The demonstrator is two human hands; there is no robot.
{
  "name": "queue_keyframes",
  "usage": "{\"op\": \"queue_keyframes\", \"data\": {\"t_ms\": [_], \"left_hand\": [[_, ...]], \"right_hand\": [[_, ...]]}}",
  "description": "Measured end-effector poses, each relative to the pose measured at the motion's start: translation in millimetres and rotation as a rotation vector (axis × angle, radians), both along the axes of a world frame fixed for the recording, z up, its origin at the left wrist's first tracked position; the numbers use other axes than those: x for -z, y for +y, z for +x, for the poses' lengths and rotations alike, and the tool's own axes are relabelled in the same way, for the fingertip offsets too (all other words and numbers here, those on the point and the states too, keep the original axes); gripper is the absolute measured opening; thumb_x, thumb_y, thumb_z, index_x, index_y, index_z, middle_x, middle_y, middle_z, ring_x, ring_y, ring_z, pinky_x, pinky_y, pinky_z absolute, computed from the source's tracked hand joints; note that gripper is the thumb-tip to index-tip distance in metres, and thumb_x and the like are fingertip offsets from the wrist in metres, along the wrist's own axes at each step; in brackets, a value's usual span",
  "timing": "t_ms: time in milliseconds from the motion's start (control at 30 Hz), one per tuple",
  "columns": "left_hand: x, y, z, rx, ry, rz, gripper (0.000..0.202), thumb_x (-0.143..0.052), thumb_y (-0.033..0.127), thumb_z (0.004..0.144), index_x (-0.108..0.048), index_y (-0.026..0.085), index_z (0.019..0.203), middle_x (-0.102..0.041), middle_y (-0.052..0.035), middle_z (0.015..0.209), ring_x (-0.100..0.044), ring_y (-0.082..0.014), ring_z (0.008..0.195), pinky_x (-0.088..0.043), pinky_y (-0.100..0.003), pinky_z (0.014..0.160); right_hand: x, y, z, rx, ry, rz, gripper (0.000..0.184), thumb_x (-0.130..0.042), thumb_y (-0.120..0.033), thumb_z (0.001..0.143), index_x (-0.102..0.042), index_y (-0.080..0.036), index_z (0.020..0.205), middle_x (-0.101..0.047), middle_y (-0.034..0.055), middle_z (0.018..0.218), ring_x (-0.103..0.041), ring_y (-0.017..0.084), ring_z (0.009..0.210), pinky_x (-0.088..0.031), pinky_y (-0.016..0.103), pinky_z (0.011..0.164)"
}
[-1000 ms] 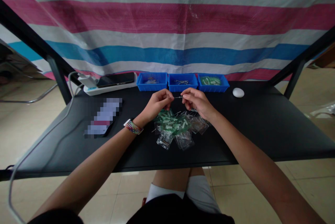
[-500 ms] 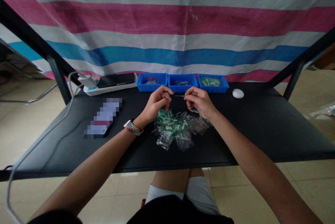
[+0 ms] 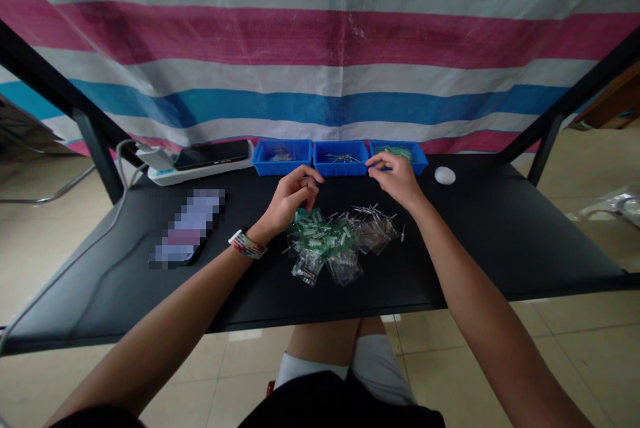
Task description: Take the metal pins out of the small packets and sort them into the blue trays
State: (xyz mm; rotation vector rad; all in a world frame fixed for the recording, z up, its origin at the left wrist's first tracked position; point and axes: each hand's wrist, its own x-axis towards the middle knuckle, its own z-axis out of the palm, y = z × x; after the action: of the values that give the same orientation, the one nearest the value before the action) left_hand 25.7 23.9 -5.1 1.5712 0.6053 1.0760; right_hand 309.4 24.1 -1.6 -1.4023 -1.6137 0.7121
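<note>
My left hand [image 3: 293, 197] hovers over the left of a mixed pile, its fingers loosely curled and apart with nothing visible in them. My right hand [image 3: 399, 179] is raised in front of the right blue bin, thumb and fingers apart, fingertips beside the right end of the middle blue bin [image 3: 340, 166]. Thin silver pins [image 3: 342, 157] with thicker ends, like rivets, lie in that bin. Below my hands lie green-tinted packets [image 3: 320, 235], clear bags [image 3: 345, 269] of small parts and loose metal pins [image 3: 369, 211].
The left blue bin [image 3: 283, 167] holds small clear bags; green packets [image 3: 395, 151] fill the right one. A white oval object [image 3: 445, 175] sits at right. On the left are a white power strip [image 3: 200, 171], a dark phone [image 3: 213, 154] and a second, blurred-out phone [image 3: 190, 228].
My right hand has moved up towards the bins, and the thin metal pin it pinched is no longer seen in it. My left hand keeps much the same pose. The view has shifted slightly.
</note>
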Motion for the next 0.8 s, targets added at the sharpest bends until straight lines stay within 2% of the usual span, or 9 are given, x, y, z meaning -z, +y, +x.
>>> {"op": "queue_keyframes", "data": {"t_ms": [100, 167, 267, 333, 500, 667, 800], "left_hand": [[0.2, 0, -1, -0.006, 0.008, -0.002, 0.018, -0.065, 0.022, 0.086, -0.064, 0.016, 0.102, -0.055, 0.0063, 0.059, -0.050, -0.0101, 0.048, -0.037, -0.022, 0.051], [0.8, 1, -1, -0.008, 0.006, -0.005, 0.018, -0.065, 0.022, 0.085, -0.064, 0.016, 0.103, -0.055, 0.0063, 0.059, -0.050, -0.0101, 0.048, -0.037, -0.022, 0.051], [1.7, 1, -2, -0.007, 0.003, -0.004, 0.019, -0.064, 0.020, 0.085, -0.064, 0.016, 0.103, -0.055, 0.0065, 0.059, -0.050, -0.0100, 0.048, -0.036, -0.022, 0.051], [1.9, 1, -2, -0.002, 0.002, -0.003, 0.019, -0.064, 0.020, 0.084, -0.064, 0.016, 0.103, -0.055, 0.0064, 0.059, -0.049, -0.0100, 0.048, -0.036, -0.022, 0.051], [1.7, 1, -1, 0.009, 0.007, -0.005, 0.019, -0.064, 0.020, 0.084, -0.065, 0.016, 0.102, -0.055, 0.0059, 0.059, -0.050, -0.0103, 0.048, -0.036, -0.023, 0.050], [0.3, 1, -1, 0.010, 0.007, -0.012, 0.019, -0.064, 0.020, 0.084, -0.065, 0.016, 0.102, -0.055, 0.0060, 0.060, -0.050, -0.0103, 0.048, -0.036, -0.023, 0.051], [-2.4, -1, -1, 0.012, 0.019, -0.010, 0.017, -0.064, 0.021, 0.085, -0.065, 0.016, 0.102, -0.056, 0.0058, 0.060, -0.050, -0.0103, 0.048, -0.037, -0.023, 0.051]], "right_hand": [[-7.9, -10, 7, -0.124, -0.220, -0.085, 0.010, -0.072, -0.024, 0.079, -0.078, -0.019, 0.085, -0.073, 0.0033, 0.081, -0.067, 0.017, 0.072, -0.047, 0.028, 0.065], [-13.0, -15, 10, -0.187, -0.353, -0.187, 0.002, -0.075, -0.020, 0.077, -0.076, -0.019, 0.076, -0.073, 0.0023, 0.076, -0.068, 0.019, 0.075, -0.047, 0.028, 0.068], [-18.5, -20, 16, -0.185, -0.463, -0.347, 0.006, -0.078, -0.018, 0.076, -0.073, -0.019, 0.072, -0.073, 0.0016, 0.072, -0.067, 0.018, 0.071, -0.044, 0.028, 0.063], [-20.2, -22, 20, -0.190, -0.479, -0.398, 0.006, -0.076, -0.014, 0.075, -0.074, -0.020, 0.075, -0.073, 0.0011, 0.073, -0.068, 0.018, 0.071, -0.045, 0.027, 0.063], [-15.4, -20, 24, -0.269, -0.463, -0.391, 0.023, -0.069, -0.006, 0.073, -0.078, -0.021, 0.088, -0.075, -0.0007, 0.077, -0.069, 0.017, 0.072, -0.046, 0.026, 0.066], [-9.0, -16, 26, -0.284, -0.478, -0.333, 0.015, -0.071, -0.008, 0.074, -0.077, -0.020, 0.081, -0.073, -0.0002, 0.076, -0.067, 0.017, 0.072, -0.045, 0.026, 0.066], [-11.4, -18, 35, -0.245, -0.494, -0.242, 0.015, -0.070, -0.007, 0.076, -0.075, -0.020, 0.080, -0.073, 0.0005, 0.079, -0.067, 0.017, 0.074, -0.046, 0.026, 0.068]]}}
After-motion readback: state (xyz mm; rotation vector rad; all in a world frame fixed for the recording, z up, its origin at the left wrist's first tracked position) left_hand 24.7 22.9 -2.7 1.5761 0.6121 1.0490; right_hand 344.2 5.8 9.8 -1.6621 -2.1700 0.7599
